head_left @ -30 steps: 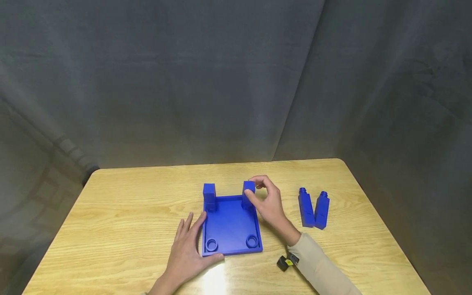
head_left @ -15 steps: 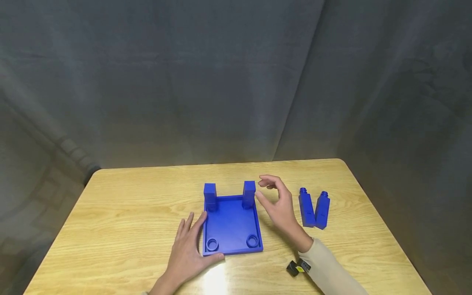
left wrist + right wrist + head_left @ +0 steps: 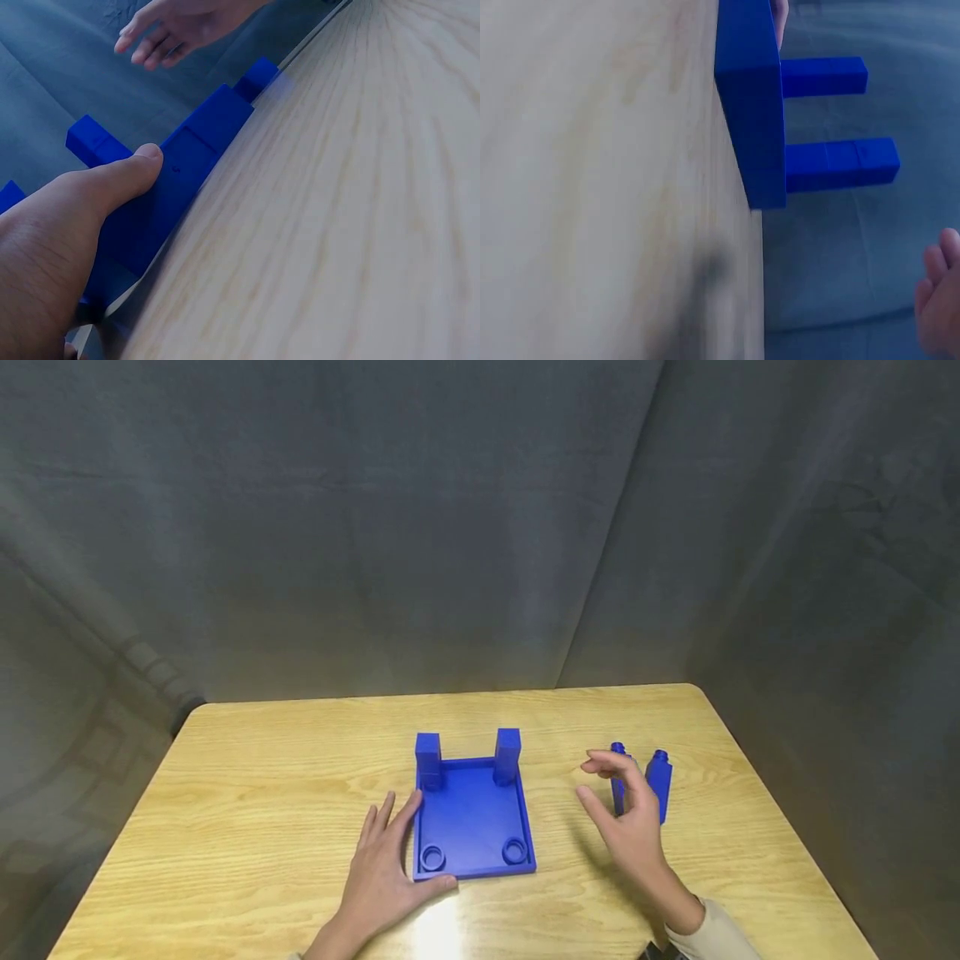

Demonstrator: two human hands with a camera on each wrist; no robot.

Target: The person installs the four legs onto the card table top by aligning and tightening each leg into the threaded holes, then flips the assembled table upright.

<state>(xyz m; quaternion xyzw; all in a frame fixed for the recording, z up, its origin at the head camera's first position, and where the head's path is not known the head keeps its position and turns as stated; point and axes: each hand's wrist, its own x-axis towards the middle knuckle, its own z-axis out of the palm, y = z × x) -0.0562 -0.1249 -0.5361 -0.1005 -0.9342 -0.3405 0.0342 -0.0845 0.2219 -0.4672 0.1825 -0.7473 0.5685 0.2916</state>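
Note:
A square blue tray-like board (image 3: 470,818) with a raised rim lies on the table. Blue square posts stand upright in its far corners, one at the left (image 3: 428,760) and one at the right (image 3: 507,756). Round sockets (image 3: 432,858) (image 3: 514,851) show at its near corners. My left hand (image 3: 378,885) spans the near left corner, thumb along the front edge and index finger at the left side. In the left wrist view the thumb touches the board's side wall (image 3: 199,139). My right hand (image 3: 633,827) holds nothing, fingers apart, partly hiding two loose blue posts with threaded ends (image 3: 618,793) (image 3: 660,781).
The light wooden table (image 3: 285,777) carries everything. Behind it and at the sides hang grey curtains (image 3: 450,527). Both loose posts lie to the right of the board, side by side, threaded ends pointing away.
My right hand has let go of the far right post and moved right, over to the loose posts. The left hand and the board have stayed in place.

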